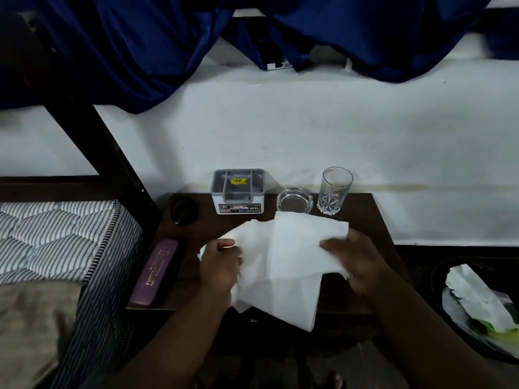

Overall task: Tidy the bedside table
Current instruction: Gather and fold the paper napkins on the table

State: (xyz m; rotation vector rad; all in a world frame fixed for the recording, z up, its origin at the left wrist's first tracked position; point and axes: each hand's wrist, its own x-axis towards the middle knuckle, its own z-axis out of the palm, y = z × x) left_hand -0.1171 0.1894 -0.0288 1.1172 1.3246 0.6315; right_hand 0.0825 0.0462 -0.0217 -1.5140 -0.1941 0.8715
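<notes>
Dark table (362,217) bears organizer (238,192), ashtray (294,200), glass (334,192), case (154,273).

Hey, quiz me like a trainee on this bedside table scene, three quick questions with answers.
1. True or false: the left hand and the right hand both hold the white tissue.
2. What stands between the grey organizer box and the drinking glass? A) glass ashtray B) mug C) lamp
3. Fill in: the purple case lies between the tissue and the ____.
Key: 1 true; 2 A; 3 mattress.
</notes>
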